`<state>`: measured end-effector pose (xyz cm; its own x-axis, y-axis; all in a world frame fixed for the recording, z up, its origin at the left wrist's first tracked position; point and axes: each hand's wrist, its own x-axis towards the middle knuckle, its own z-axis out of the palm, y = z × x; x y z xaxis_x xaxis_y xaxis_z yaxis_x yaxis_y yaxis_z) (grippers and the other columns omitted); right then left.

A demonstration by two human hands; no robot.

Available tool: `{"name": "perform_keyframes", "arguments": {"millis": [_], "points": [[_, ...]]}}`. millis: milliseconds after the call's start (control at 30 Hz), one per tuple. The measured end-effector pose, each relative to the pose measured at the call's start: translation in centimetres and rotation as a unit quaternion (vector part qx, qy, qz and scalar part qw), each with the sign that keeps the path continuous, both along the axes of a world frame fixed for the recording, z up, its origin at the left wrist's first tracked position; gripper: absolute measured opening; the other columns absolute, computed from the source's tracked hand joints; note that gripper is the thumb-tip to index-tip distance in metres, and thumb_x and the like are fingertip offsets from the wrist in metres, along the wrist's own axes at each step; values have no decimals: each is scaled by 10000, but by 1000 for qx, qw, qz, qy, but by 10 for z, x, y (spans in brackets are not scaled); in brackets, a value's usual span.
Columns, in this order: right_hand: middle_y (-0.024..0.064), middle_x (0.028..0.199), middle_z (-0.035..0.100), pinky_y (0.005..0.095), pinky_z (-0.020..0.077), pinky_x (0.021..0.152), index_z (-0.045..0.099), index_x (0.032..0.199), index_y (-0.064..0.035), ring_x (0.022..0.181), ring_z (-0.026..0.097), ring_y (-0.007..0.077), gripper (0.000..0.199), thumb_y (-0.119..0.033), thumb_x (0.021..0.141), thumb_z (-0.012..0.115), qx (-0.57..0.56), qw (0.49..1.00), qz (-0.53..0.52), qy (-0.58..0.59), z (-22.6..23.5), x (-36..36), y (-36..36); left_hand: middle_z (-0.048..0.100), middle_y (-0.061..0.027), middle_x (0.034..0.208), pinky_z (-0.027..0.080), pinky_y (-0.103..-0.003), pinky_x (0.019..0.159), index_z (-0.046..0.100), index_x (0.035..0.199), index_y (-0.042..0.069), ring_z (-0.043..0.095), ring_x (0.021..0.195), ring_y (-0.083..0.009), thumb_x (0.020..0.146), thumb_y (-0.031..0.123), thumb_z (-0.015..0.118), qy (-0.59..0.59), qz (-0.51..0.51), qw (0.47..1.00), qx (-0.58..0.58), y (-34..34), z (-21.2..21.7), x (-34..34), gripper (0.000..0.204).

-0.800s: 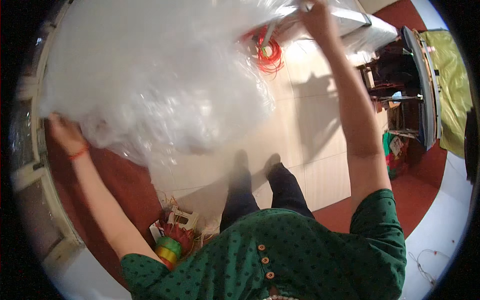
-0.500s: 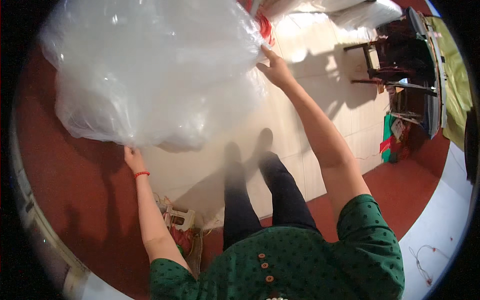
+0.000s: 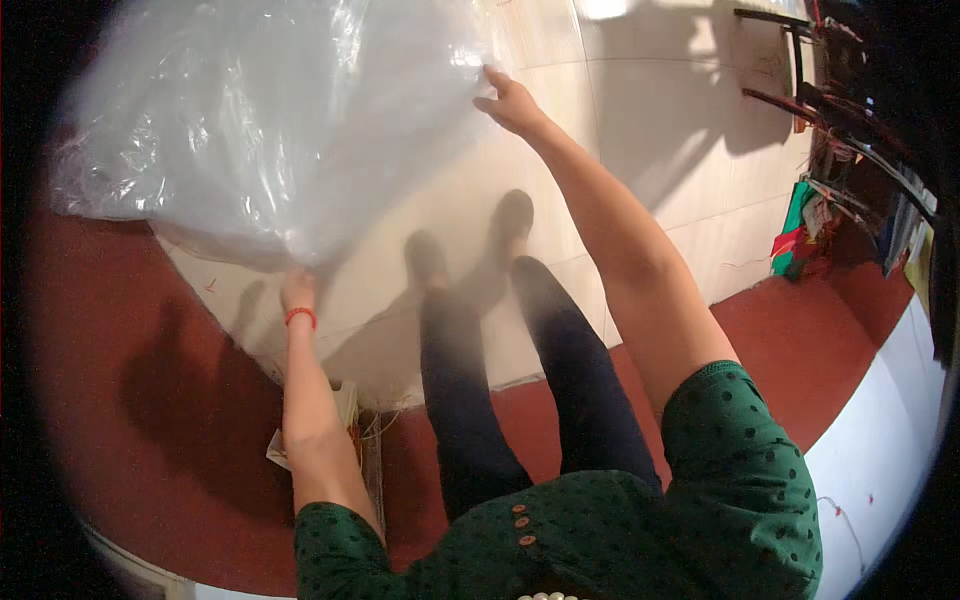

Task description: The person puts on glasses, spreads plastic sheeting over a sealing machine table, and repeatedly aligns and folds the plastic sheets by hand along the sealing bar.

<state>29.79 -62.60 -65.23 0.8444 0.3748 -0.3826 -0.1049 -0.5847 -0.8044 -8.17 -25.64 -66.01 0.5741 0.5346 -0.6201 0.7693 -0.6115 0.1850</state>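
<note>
The large sheet of clear, crinkled plastic film (image 3: 270, 120) now hangs lower and closer to the person than it did moments ago, when it was flung high and spread across most of the upper view. It has come down into a bunched, billowing mass above the pale tiled floor (image 3: 640, 130), filling the upper left of the picture. The right hand (image 3: 510, 100) has dropped from a high reach to the sheet's right edge, fingers pinched on the film there. The left hand (image 3: 298, 292), wearing a red wristband (image 3: 300, 316), has swung in from far left to the sheet's lowest hanging point, and its grip is closed on a gathered fold. The two hands are thus nearer each other than before, and the film looks more gathered than spread. The dark red floor (image 3: 150, 400) lies beneath the left arm, and a cluttered dark rack (image 3: 860, 130) stands at the far right, well apart.
</note>
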Motion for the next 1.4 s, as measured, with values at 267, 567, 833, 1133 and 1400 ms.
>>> {"name": "perform_keyframes", "arguments": {"millis": [267,567,833,1133,1400], "points": [[221,1129,511,367,387,902,426,1186,37,1066,485,323,534,-216,742,582,-168,983,-22,74,16,-16,-91,621,-107,932,454,-302,775,568,985,35,584,869,-173,809,132,555,28,3,983,-183,-152,49,18,201],[178,898,609,352,461,754,571,1050,-52,849,589,297,354,-252,758,582,-126,979,-88,132,192,-123,-257,628,-71,874,456,-240,694,552,1039,22,576,748,-114,807,130,540,-39,-133,954,-265,-257,196,81,257],[123,871,627,270,481,678,566,1033,30,757,597,148,295,-142,793,565,-37,950,-278,138,345,-176,-436,625,-81,861,457,-251,691,544,1057,7,575,738,-126,797,150,553,-25,-239,945,-223,-315,370,182,297],[96,876,611,266,457,744,578,961,32,828,575,157,164,-40,822,531,60,842,-399,-359,712,-73,-546,639,-118,833,489,-305,642,595,985,10,615,695,-181,747,168,559,-10,-145,960,-240,-351,368,225,288],[16,585,383,341,322,566,484,733,-138,548,348,160,409,-516,845,375,16,487,-162,-858,937,-84,-644,635,-119,834,482,-277,577,574,1005,1,619,687,-192,797,123,511,60,-181,948,-255,-480,395,347,249]]}}
